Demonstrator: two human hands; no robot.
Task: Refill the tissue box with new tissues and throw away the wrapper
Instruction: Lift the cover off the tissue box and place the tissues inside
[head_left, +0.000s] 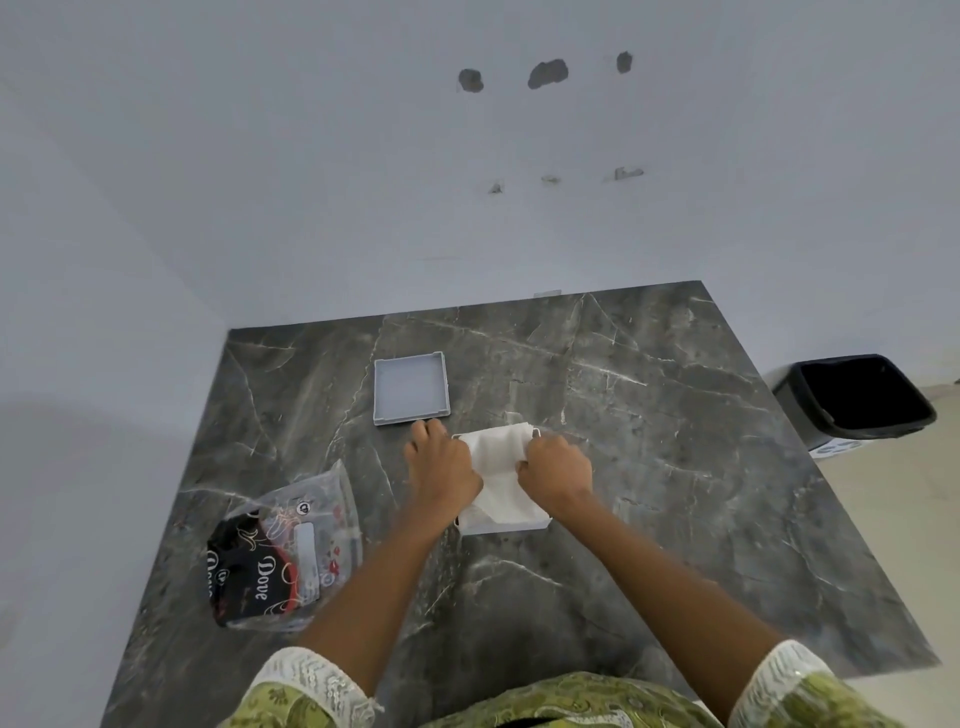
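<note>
A stack of white tissues (501, 467) sits in a pale grey tissue box (506, 526) at the middle of the dark marble table (675, 467). My left hand (441, 465) presses on the stack's left side, fingers flat and spread. My right hand (556, 467) is curled on the tissues at the stack's right side. The box's grey lid (411, 387) lies inside up just beyond my left hand. The plastic wrapper (283, 551), clear with black and red print, lies crumpled at the table's front left.
A black waste bin (857, 400) stands on the floor off the table's right edge. White walls close in behind and to the left of the table. Green patterned sleeves with lace cuffs frame the bottom of the view.
</note>
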